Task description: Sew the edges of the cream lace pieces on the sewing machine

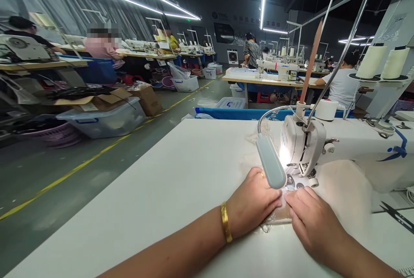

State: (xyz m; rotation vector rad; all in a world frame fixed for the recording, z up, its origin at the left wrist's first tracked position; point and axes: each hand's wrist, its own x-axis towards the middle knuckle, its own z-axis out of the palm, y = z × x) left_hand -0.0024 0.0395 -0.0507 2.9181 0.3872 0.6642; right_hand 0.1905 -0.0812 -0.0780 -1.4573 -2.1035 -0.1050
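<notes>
A white sewing machine stands on the white table, its needle area lit. Below the presser foot lies a piece of sheer pale fabric with a lace-like edge. My left hand, with a gold bracelet at the wrist, presses its closed fingers onto the fabric's left side. On the right side my right hand pinches the same fabric close to the foot. A grey-green lamp head on a bendy neck hangs over my left fingertips and partly hides them. More sheer fabric spreads right of the needle.
Black thread snips lie at the right edge. Behind the machine stand a white thread spool and cream thread cones. A blue cloth trough borders the table's far edge. Co-workers sit at other machines; storage boxes line the aisle.
</notes>
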